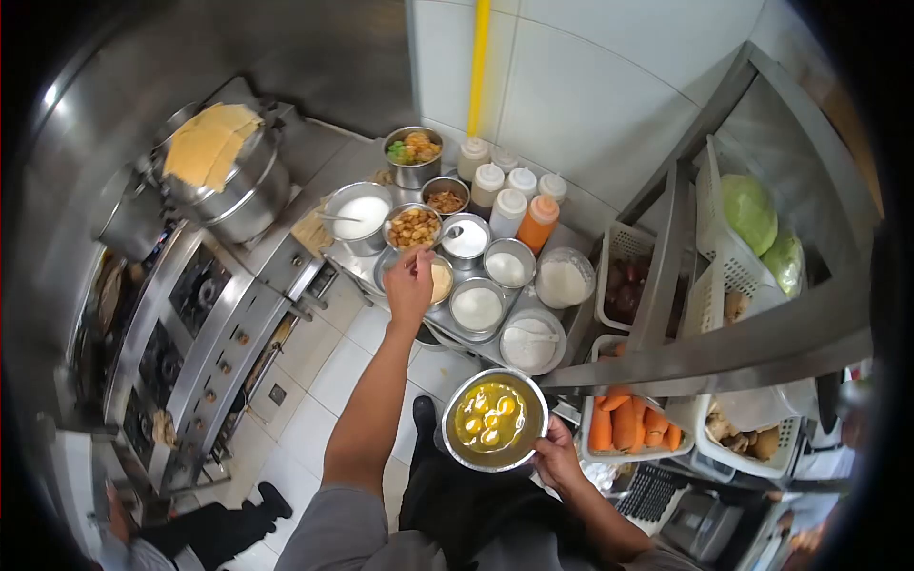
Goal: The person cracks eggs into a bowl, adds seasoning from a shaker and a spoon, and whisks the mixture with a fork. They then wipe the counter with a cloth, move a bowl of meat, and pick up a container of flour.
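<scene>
Kitchen counter (328,152); egg bowl (493,419) in right hand (557,459), left hand (409,285) seemingly at seasoning tins (476,309)

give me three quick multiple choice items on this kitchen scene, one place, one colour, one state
1. Where do the orange carrots lie? A grey steel pot B white plastic basket C tiled floor
2. What colour is the liquid in the round steel bowl? A yellow B red C white
3. The right hand is: A empty B holding that bowl C on a stove knob
Answers: B, carrots fill the basket; A, yellow liquid with yolks shows; B, its fingers grip the rim.
</scene>
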`<state>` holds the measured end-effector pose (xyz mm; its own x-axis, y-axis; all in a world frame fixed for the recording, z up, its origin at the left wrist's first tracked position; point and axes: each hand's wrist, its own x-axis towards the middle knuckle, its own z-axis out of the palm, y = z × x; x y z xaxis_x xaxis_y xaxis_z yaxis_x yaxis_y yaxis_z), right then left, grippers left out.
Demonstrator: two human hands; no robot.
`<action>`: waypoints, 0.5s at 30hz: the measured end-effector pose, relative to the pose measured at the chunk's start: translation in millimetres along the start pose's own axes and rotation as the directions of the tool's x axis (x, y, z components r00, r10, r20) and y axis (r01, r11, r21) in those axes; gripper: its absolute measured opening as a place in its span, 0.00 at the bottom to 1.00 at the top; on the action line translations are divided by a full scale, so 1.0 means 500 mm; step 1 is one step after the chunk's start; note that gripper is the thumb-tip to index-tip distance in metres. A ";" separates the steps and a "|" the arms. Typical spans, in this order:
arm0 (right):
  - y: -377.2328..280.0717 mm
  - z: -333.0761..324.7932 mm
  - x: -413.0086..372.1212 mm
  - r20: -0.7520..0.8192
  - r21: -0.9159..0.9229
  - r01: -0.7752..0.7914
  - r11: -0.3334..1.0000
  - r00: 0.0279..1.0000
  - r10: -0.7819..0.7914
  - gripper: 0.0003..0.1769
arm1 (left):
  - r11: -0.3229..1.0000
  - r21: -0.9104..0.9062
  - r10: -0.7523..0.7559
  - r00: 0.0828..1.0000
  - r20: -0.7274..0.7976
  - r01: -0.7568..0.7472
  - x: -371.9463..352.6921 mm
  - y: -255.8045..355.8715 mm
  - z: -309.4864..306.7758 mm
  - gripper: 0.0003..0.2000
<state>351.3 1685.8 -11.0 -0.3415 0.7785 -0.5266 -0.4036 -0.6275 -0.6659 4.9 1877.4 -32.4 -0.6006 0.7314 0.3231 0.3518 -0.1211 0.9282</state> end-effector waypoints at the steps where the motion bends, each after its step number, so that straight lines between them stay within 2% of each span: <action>1: -0.003 0.023 0.004 -0.020 -0.001 0.011 1.000 1.000 -0.011 0.15 | 0.999 -0.040 0.007 1.000 0.020 -0.007 0.030 -0.021 0.015 0.12; 3: -0.003 0.063 0.019 -0.068 0.030 0.041 0.999 0.997 -0.039 0.15 | 0.994 -0.111 0.003 0.997 0.073 0.005 0.080 -0.044 0.045 0.11; 6: 0.010 0.099 0.046 -0.126 0.023 0.113 0.993 0.986 -0.110 0.17 | 0.960 0.250 0.086 0.981 0.174 -0.128 0.124 -0.055 0.063 0.09; 7: 0.012 0.112 0.051 -0.142 0.031 0.116 0.993 0.984 -0.110 0.17 | 0.961 0.246 0.083 0.978 0.192 -0.129 0.133 -0.053 0.062 0.09; 9: 0.007 0.138 0.067 -0.196 0.033 0.161 0.986 0.969 -0.151 0.16 | 0.915 0.349 0.124 0.964 0.236 -0.203 0.148 -0.049 0.061 0.08; 10: 0.008 0.151 0.074 -0.246 0.040 0.183 0.982 0.955 -0.168 0.15 | 0.915 0.345 0.125 0.960 0.249 -0.209 0.153 -0.053 0.063 0.08; 13: -0.006 0.178 0.082 -0.263 0.061 0.200 0.978 0.948 -0.178 0.14 | 0.941 0.295 0.079 0.955 0.287 -0.167 0.160 -0.072 0.062 0.08; 15: -0.006 0.183 0.092 -0.277 0.067 0.216 0.974 0.942 -0.190 0.13 | 0.974 0.181 0.084 0.960 0.267 -0.135 0.164 -0.096 0.064 0.09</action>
<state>259.0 1722.2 15.2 -0.0101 0.8565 -0.5161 -0.5235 -0.4443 -0.7270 -38.4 1964.7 -56.2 -0.3556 0.8712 0.3385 0.5537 -0.0953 0.8272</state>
